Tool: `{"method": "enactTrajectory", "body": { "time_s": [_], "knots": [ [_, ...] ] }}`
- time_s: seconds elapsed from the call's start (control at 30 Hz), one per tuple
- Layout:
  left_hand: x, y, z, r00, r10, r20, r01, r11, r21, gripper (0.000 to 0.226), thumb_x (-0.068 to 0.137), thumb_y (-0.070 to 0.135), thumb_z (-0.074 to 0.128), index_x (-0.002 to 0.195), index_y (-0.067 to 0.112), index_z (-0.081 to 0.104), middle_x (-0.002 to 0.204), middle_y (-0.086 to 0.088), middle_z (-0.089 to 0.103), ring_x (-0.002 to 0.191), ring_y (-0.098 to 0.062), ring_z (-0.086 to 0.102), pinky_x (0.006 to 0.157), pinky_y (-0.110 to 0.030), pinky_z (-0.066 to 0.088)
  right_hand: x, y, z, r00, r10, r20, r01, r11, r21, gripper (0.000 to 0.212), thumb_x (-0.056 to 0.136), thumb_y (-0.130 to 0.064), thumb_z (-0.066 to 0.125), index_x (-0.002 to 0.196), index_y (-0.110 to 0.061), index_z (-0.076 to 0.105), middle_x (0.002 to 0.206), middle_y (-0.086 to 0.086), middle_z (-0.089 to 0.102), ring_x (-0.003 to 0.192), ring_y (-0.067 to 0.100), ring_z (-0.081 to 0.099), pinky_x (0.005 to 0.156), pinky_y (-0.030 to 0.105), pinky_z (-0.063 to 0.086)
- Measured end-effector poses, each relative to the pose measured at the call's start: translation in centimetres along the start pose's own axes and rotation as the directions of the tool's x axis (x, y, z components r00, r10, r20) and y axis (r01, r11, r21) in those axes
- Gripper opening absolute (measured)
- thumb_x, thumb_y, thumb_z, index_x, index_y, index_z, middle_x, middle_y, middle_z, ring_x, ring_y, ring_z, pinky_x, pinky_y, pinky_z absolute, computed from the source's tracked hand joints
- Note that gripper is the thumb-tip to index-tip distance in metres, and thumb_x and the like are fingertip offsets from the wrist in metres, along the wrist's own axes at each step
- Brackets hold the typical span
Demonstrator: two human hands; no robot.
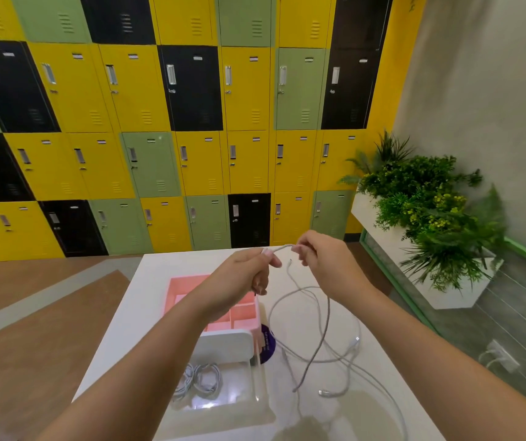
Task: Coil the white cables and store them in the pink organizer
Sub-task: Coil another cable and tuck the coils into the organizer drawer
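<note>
Background: wall of yellow, green and black lockers point(172, 122), leafy plants point(427, 211) in a white planter point(446, 297) at right, white table point(382, 377), wood-look floor point(32, 313).

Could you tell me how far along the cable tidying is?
Done: coiled cables lie in the clear tray, not the pink organizer. In hand: left hand and right hand stretch one white cable. Left: loose cables on the table.

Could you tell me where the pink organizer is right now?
The pink organizer sits on the white table, partly hidden under the left hand, just beyond the clear tray.
</note>
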State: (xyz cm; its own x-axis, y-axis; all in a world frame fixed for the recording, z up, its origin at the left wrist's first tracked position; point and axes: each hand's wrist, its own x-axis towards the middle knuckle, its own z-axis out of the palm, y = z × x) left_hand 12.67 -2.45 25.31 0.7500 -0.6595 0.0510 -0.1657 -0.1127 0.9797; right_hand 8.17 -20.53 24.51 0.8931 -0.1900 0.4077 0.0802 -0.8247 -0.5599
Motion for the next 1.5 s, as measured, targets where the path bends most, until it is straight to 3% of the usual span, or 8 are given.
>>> {"method": "enactTrajectory", "body": {
  "time_s": [0.17, 0.33, 0.6, 0.73, 0.83, 0.97, 1.17, 1.5],
  "knots": [
    [0.0, 1.2, 0.7, 0.996, 0.005, 0.087, 0.005, 0.994, -0.11, 0.032, 0.104, 0.022, 0.037, 0.093, 0.005, 0.063, 0.053, 0.002, 0.04, 0.054, -0.014, 0.04, 0.059, -0.023, 0.042, 0.3, 0.2, 0.7, 0.998, 0.066, -0.014, -0.063, 0.984, 0.168, 0.016, 0.099, -0.018, 0.048, 0.089, -0.015, 0.06, 0.072, -0.004, 0.063, 0.063, -0.002, 0.058, 0.059, 0.014, 0.043],
    [0.3, 1.0, 0.8, 0.991, -0.009, 0.136, 0.013, 1.0, -0.024, 0.036, 0.104, 0.023, 0.037, 0.097, 0.003, 0.067, 0.053, 0.005, 0.044, 0.056, -0.013, 0.043, 0.065, -0.029, 0.043, 0.8, 0.4, 0.0, 0.978, 0.09, -0.189, -0.024, 0.946, 0.323, 0.016, 0.099, -0.017, 0.051, 0.09, -0.015, 0.064, 0.074, 0.001, 0.066, 0.071, 0.009, 0.064, 0.065, 0.027, 0.052],
    [1.0, 1.3, 1.5, 0.993, 0.02, 0.118, 0.011, 0.967, -0.254, 0.034, 0.105, 0.021, 0.033, 0.12, 0.006, 0.059, 0.063, -0.002, 0.047, 0.061, -0.013, 0.049, 0.069, -0.028, 0.045, -0.4, 1.0, 2.0, 0.982, 0.145, 0.122, -0.172, 0.952, 0.252, 0.021, 0.099, -0.016, 0.047, 0.093, -0.012, 0.067, 0.073, -0.001, 0.066, 0.062, 0.013, 0.063, 0.068, 0.039, 0.055],
    [1.4, 1.1, 1.6, 0.991, 0.046, 0.123, 0.005, 0.922, -0.387, 0.035, 0.103, 0.006, 0.035, 0.108, 0.019, 0.068, 0.094, -0.007, 0.066, 0.075, -0.014, 0.058, 0.08, -0.033, 0.046, -1.6, 0.1, 2.9, 0.95, 0.136, 0.281, -0.203, 0.953, 0.224, 0.026, 0.102, -0.024, 0.04, 0.099, -0.014, 0.063, 0.069, -0.001, 0.065, 0.058, 0.017, 0.061, 0.065, 0.032, 0.051],
    [2.2, 0.6, 1.1, 0.997, 0.07, 0.038, -0.057, 0.958, -0.28, 0.034, 0.102, 0.006, 0.039, 0.108, 0.014, 0.072, 0.129, -0.007, 0.058, 0.088, -0.012, 0.065, 0.09, -0.027, 0.05, -2.7, -0.7, 3.4, 0.903, 0.142, 0.406, -0.217, 0.965, 0.145, 0.022, 0.101, -0.024, 0.042, 0.105, -0.017, 0.063, 0.067, -0.004, 0.065, 0.058, 0.011, 0.061, 0.071, 0.033, 0.052],
    [3.1, 0.0, 0.7, 0.994, 0.089, -0.065, -0.087, 0.996, 0.028, 0.037, 0.103, 0.008, 0.037, 0.14, 0.005, 0.04, 0.106, 0.011, 0.069, 0.098, -0.006, 0.068, 0.091, -0.019, 0.05, -3.3, -2.2, 3.0, 0.827, 0.129, 0.547, -0.235, 0.964, 0.128, 0.027, 0.101, -0.019, 0.043, 0.125, -0.018, 0.055, 0.07, -0.002, 0.063, 0.056, 0.007, 0.057, 0.057, 0.015, 0.045],
    [3.0, -1.7, -0.4, 0.987, 0.162, -0.007, -0.126, 0.793, 0.596, 0.034, 0.104, 0.016, 0.032, 0.136, 0.008, 0.042, 0.123, -0.002, 0.064, 0.108, -0.008, 0.059, 0.1, -0.033, 0.044, -2.2, -3.2, 0.3, 0.893, 0.104, 0.437, -0.187, 0.971, 0.151, 0.019, 0.099, -0.024, 0.048, 0.098, -0.014, 0.064, 0.067, -0.003, 0.058, 0.06, 0.009, 0.054, 0.059, 0.023, 0.047],
    [1.7, 0.3, -0.9, 0.984, 0.113, 0.136, -0.16, 0.895, 0.416, 0.033, 0.102, 0.029, 0.04, 0.082, 0.01, 0.057, 0.065, 0.003, 0.057, 0.06, -0.006, 0.051, 0.064, -0.023, 0.042, -1.0, -2.7, -0.8, 0.98, 0.058, 0.192, -0.058, 0.998, -0.003, 0.029, 0.103, -0.03, 0.04, 0.087, -0.019, 0.061, 0.059, -0.012, 0.045, 0.059, 0.008, 0.044, 0.058, 0.031, 0.035]
  ]
}}
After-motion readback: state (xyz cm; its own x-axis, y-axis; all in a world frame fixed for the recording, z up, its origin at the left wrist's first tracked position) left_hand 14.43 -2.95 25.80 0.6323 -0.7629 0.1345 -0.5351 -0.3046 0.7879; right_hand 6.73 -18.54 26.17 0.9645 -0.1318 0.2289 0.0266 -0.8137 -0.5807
